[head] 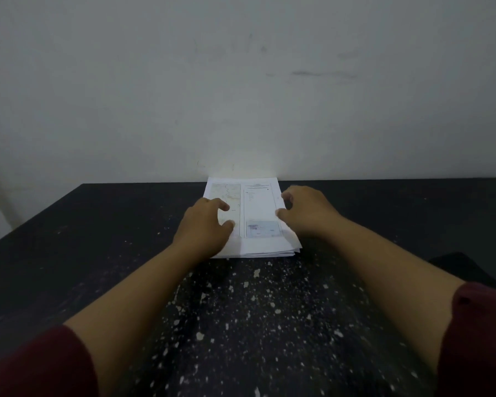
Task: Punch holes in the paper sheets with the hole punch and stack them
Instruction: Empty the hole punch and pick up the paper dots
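Note:
A stack of white printed paper sheets (258,207) lies flat on the black table, its far edge against the wall. The top sheet shows a map and a small blue picture. My left hand (205,224) rests on the stack's left side, fingers spread and curled on the paper. My right hand (305,213) hovers over the stack's right edge with bent fingers apart, holding nothing. No hole punch is in view.
The black table (241,310) is speckled with white flecks and runs to a grey-white wall (241,96). Its left edge slants away at the far left. A dark object (464,270) shows at the table's right side.

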